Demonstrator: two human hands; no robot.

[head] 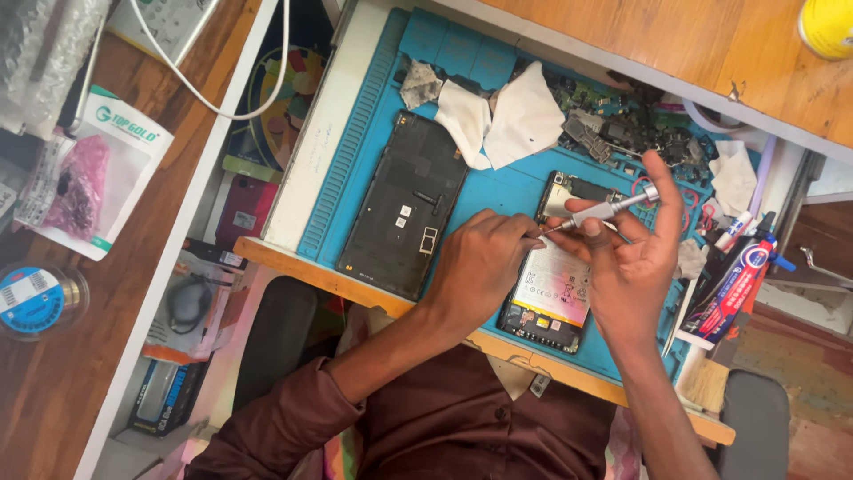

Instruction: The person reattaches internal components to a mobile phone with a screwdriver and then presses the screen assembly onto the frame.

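A black back cover [404,206] lies on the blue mat [355,133]; white tissues [502,116] above; the left hand [475,267], fingers pinched together, steadies the opened phone [551,298]; the right hand [631,258] clamps a silver screwdriver [604,210]; glue tubes [733,280] lie rightmost.

Silver screwdriver [604,210] tip at opened phone [553,276] on blue mat

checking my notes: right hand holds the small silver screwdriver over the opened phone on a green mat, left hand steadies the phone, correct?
Not quite: the head view shows a blue ribbed work mat, not green. The right hand does hold the small silver screwdriver over the opened phone, steadied by the left hand.
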